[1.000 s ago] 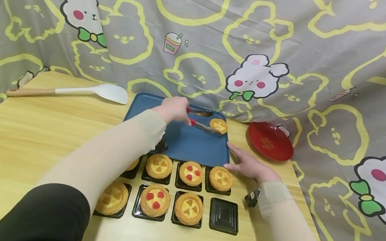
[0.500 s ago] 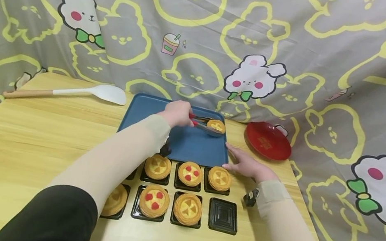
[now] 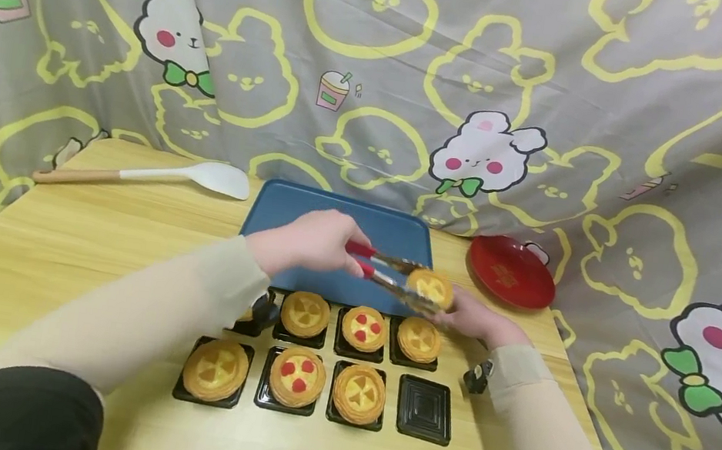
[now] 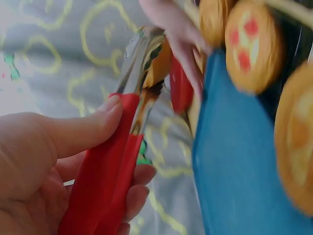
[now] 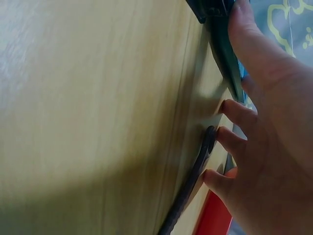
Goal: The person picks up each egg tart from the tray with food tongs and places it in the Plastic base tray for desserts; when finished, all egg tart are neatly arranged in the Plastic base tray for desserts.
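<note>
My left hand (image 3: 319,244) holds a pair of red-handled metal tongs (image 4: 105,161), thumb on one handle and fingers round the other. Between the tongs' tips is an egg tart (image 3: 430,290), raised near the right front corner of the blue tray (image 3: 375,221). My right hand (image 3: 476,320) rests by that corner, partly behind the tart. In the right wrist view its fingers are spread, with the thumb (image 5: 244,29) at the tray's edge. Two rows of tarts on black square holders lie in front, among them a red-dotted tart (image 3: 298,377). The front right holder (image 3: 424,409) bears no tart.
A white spatula (image 3: 217,178) with a wooden handle lies at the back left. To the right of the tray is a red plate (image 3: 511,272). A patterned curtain (image 3: 387,50) hangs behind the wooden table (image 3: 121,236). A dark strip (image 5: 188,183) shows below my right fingers.
The tongs closed on the tart at the tray's back right, then lifted it toward me and slightly right, past the tray's front corner. My right hand stays by the tray.
</note>
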`<control>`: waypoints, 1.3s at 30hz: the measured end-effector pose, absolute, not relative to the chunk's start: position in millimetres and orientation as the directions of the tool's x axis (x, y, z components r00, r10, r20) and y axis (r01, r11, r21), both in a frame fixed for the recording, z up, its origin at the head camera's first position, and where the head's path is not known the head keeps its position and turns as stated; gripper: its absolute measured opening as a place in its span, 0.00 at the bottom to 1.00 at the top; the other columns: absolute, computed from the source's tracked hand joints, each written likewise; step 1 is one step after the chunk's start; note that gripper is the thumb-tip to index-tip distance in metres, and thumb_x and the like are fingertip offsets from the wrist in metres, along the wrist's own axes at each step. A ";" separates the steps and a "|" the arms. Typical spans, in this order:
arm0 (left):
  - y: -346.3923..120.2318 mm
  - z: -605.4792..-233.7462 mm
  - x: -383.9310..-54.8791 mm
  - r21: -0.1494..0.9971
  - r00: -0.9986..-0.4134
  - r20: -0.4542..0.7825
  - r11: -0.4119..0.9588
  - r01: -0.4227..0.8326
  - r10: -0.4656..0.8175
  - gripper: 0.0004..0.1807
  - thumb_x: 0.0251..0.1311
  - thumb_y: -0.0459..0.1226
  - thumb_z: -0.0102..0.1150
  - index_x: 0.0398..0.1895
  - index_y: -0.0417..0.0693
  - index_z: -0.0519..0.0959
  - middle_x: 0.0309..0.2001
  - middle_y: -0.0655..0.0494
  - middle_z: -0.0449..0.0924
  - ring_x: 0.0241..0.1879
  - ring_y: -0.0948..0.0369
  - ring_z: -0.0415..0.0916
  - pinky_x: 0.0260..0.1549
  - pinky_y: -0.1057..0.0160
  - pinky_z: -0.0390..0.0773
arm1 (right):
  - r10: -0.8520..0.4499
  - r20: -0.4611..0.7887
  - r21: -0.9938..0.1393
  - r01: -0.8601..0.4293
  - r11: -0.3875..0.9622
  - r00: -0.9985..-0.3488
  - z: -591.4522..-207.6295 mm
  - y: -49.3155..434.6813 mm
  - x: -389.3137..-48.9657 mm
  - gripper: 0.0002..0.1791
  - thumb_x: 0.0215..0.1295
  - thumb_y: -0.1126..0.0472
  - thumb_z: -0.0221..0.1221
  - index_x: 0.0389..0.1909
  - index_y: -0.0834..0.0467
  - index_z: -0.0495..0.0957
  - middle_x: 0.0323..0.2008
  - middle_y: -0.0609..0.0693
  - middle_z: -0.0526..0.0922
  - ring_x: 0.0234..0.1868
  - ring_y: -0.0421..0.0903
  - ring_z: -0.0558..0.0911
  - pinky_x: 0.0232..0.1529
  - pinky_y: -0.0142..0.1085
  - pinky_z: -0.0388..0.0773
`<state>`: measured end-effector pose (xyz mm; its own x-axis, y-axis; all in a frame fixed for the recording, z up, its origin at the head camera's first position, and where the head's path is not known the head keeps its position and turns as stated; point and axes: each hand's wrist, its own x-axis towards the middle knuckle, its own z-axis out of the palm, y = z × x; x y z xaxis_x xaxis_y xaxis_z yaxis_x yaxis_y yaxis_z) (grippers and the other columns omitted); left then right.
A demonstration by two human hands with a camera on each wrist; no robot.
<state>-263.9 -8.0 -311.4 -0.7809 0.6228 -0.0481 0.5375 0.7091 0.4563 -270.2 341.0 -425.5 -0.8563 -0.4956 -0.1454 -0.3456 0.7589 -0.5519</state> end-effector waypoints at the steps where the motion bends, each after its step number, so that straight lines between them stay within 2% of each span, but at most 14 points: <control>1: -7.1 -310.7 -255.5 0.450 -0.764 -0.052 0.698 0.557 0.643 0.27 0.57 0.53 0.70 0.59 0.56 0.82 0.47 0.63 0.84 0.44 0.63 0.77 0.46 0.57 0.74 | -0.494 -0.144 -0.550 -0.345 0.760 -0.858 -425.0 342.3 -269.8 0.42 0.64 0.59 0.66 0.75 0.63 0.57 0.70 0.68 0.61 0.68 0.67 0.62 0.66 0.61 0.55; 3: -5.4 -310.4 -239.9 0.436 -0.740 -0.063 0.685 0.584 0.670 0.27 0.56 0.53 0.70 0.59 0.58 0.82 0.47 0.64 0.83 0.44 0.65 0.77 0.45 0.59 0.74 | -0.481 -0.160 -0.551 -0.326 0.768 -0.862 -423.9 344.0 -269.6 0.46 0.64 0.61 0.66 0.77 0.62 0.50 0.72 0.67 0.55 0.71 0.67 0.57 0.67 0.60 0.52; 5: -3.3 -311.5 -226.1 0.426 -0.715 -0.078 0.671 0.607 0.695 0.27 0.56 0.53 0.70 0.59 0.60 0.81 0.48 0.65 0.83 0.44 0.65 0.77 0.43 0.60 0.75 | -0.463 -0.197 -0.541 -0.298 0.786 -0.864 -422.8 344.5 -269.7 0.50 0.66 0.56 0.65 0.79 0.59 0.43 0.75 0.65 0.48 0.73 0.66 0.51 0.68 0.59 0.48; 8: 1.3 -315.6 -209.5 0.405 -0.677 -0.089 0.647 0.646 0.731 0.28 0.55 0.53 0.70 0.60 0.60 0.81 0.50 0.64 0.83 0.47 0.63 0.78 0.44 0.59 0.75 | -0.461 -0.229 -0.557 -0.273 0.785 -0.857 -421.3 343.6 -269.7 0.52 0.66 0.52 0.64 0.79 0.58 0.41 0.76 0.63 0.44 0.75 0.63 0.46 0.70 0.57 0.45; 12: 7.9 -322.8 -193.3 0.369 -0.614 -0.089 0.599 0.711 0.784 0.28 0.56 0.53 0.70 0.61 0.59 0.80 0.52 0.65 0.82 0.48 0.61 0.78 0.44 0.58 0.75 | -0.453 -0.233 -0.547 -0.270 0.793 -0.860 -419.1 341.7 -267.5 0.53 0.65 0.49 0.64 0.79 0.59 0.41 0.77 0.62 0.44 0.75 0.62 0.46 0.70 0.56 0.45; 15: 11.8 -328.7 -185.7 0.329 -0.583 -0.078 0.573 0.751 0.809 0.26 0.57 0.53 0.69 0.60 0.62 0.81 0.48 0.66 0.83 0.44 0.63 0.78 0.43 0.57 0.72 | -0.447 -0.234 -0.537 -0.268 0.800 -0.864 -418.9 340.6 -266.3 0.53 0.65 0.49 0.64 0.79 0.58 0.41 0.77 0.61 0.44 0.75 0.62 0.46 0.70 0.57 0.45; 22: 18.4 -338.7 -180.1 0.291 -0.556 -0.062 0.548 0.785 0.829 0.23 0.55 0.52 0.71 0.55 0.63 0.83 0.41 0.69 0.84 0.37 0.68 0.75 0.44 0.56 0.66 | -0.452 -0.224 -0.499 -0.297 0.814 -0.863 -421.9 339.5 -268.7 0.52 0.65 0.47 0.64 0.79 0.59 0.42 0.76 0.62 0.46 0.74 0.63 0.48 0.70 0.57 0.45; 29: 21.5 -340.0 -178.4 0.263 -0.559 -0.072 0.556 0.789 0.826 0.26 0.51 0.52 0.74 0.55 0.62 0.83 0.37 0.71 0.82 0.34 0.69 0.74 0.42 0.57 0.65 | -0.452 -0.211 -0.484 -0.309 0.819 -0.867 -420.6 338.5 -268.5 0.52 0.64 0.46 0.64 0.79 0.59 0.43 0.75 0.64 0.48 0.74 0.65 0.49 0.69 0.58 0.45; 34: 17.3 -340.4 -179.9 0.296 -0.577 -0.069 0.569 0.767 0.814 0.30 0.48 0.52 0.76 0.58 0.63 0.81 0.35 0.71 0.82 0.34 0.69 0.74 0.40 0.58 0.64 | -0.429 -0.233 -0.501 -0.270 0.822 -0.873 -420.7 338.8 -267.7 0.53 0.64 0.45 0.64 0.79 0.57 0.43 0.76 0.64 0.46 0.74 0.65 0.48 0.69 0.59 0.44; 39: 1.3 -335.2 -183.9 0.370 -0.625 -0.054 0.597 0.712 0.779 0.35 0.49 0.54 0.75 0.63 0.62 0.78 0.48 0.68 0.83 0.46 0.65 0.77 0.50 0.54 0.66 | -0.439 -0.228 -0.519 -0.273 0.810 -0.869 -422.7 339.2 -267.7 0.52 0.65 0.47 0.64 0.79 0.58 0.43 0.76 0.63 0.46 0.74 0.65 0.47 0.69 0.58 0.44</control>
